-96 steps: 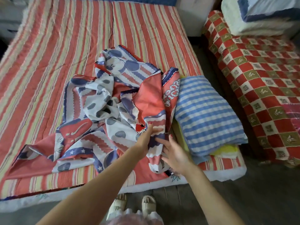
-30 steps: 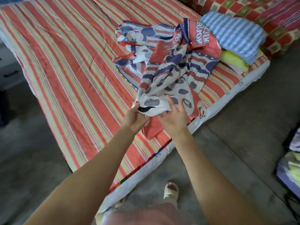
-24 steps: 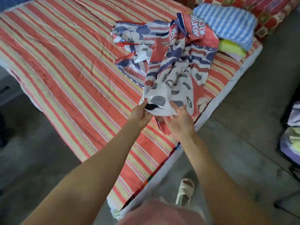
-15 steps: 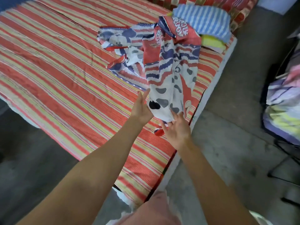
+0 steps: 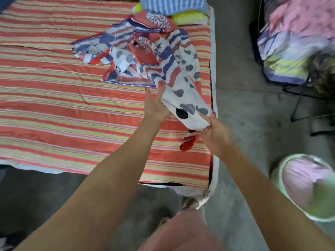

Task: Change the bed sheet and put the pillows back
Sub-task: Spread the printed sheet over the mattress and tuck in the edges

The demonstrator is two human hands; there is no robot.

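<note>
The patterned bed sheet (image 5: 163, 57) lies bunched on the striped mattress (image 5: 63, 105) near its right edge, one end pulled toward you; your right hand (image 5: 214, 134) pinches that end with curled fingers at the mattress edge; your left hand (image 5: 154, 107), fingers straight, lies against the sheet's side; the blue striped pillow (image 5: 174, 5) sits at the far corner atop a yellow one (image 5: 190, 17).
</note>
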